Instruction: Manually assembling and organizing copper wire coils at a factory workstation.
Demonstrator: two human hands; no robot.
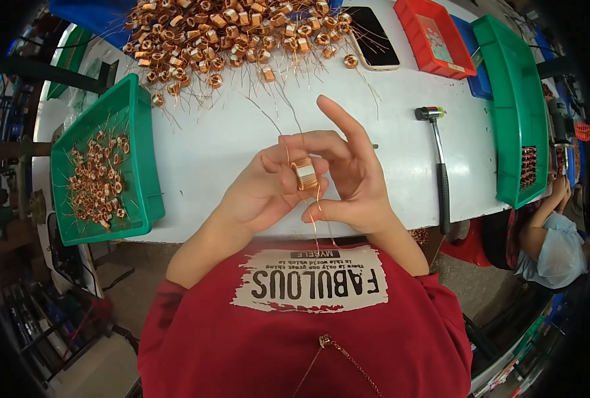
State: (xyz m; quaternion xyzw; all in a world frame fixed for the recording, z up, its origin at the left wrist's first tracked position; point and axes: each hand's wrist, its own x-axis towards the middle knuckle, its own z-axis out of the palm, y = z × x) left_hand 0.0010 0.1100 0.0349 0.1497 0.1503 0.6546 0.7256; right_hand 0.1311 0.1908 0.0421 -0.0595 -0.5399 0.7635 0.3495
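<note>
Between my hands, above the front of the table, is a copper-wound toroidal coil (304, 174) with a white band across it. Long thin wire leads run from it, some up toward the pile and some down toward my shirt. My left hand (265, 182) grips the coil with its fingers closed on its left side. My right hand (354, 169) is at the coil's right side, index finger raised and thumb stretched out below. Its other fingers curl behind or against the coil, and whether they grip it is partly hidden.
A large pile of similar coils (222, 40) lies at the back. More coils fill a green bin (150, 166) at left. At right are a phone (376, 40), a red tray (464, 46), a small hammer (439, 159) and a long green bin (507, 99). Another person's arm (540, 229) shows far right.
</note>
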